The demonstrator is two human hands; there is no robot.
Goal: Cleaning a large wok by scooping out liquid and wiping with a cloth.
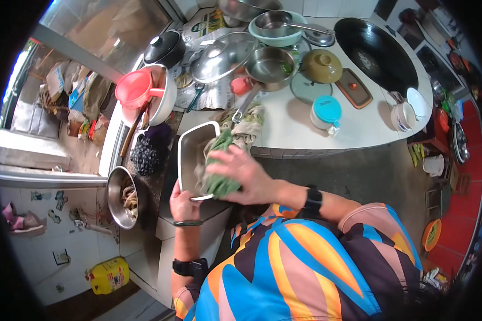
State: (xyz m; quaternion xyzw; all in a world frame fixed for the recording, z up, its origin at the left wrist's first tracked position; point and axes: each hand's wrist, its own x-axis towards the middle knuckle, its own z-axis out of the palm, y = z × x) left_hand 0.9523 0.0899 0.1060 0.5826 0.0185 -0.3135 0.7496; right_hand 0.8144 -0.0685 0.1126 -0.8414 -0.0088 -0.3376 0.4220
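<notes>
My left hand (184, 205) grips the near rim of a rectangular metal pan (190, 160) with a white edge, tilted on its side. Against the pan's right side, my right hand (241, 172) has its fingers over a green cloth (223, 184). The palm side is hidden. A beige-grey cloth (247, 136) lies crumpled on the counter just beyond, under the handle of a steel saucepan (271, 66). Left of the pan is a dark, shiny mesh bundle (142, 154).
A steel bowl (114, 196) with food pieces sits at the left edge. Behind it, a pink strainer (133, 88) rests in a white basin (160, 108). The white counter (277, 128) carries a glass lid (221, 56), a blue-lidded jar (325, 112) and a black wok (375, 56).
</notes>
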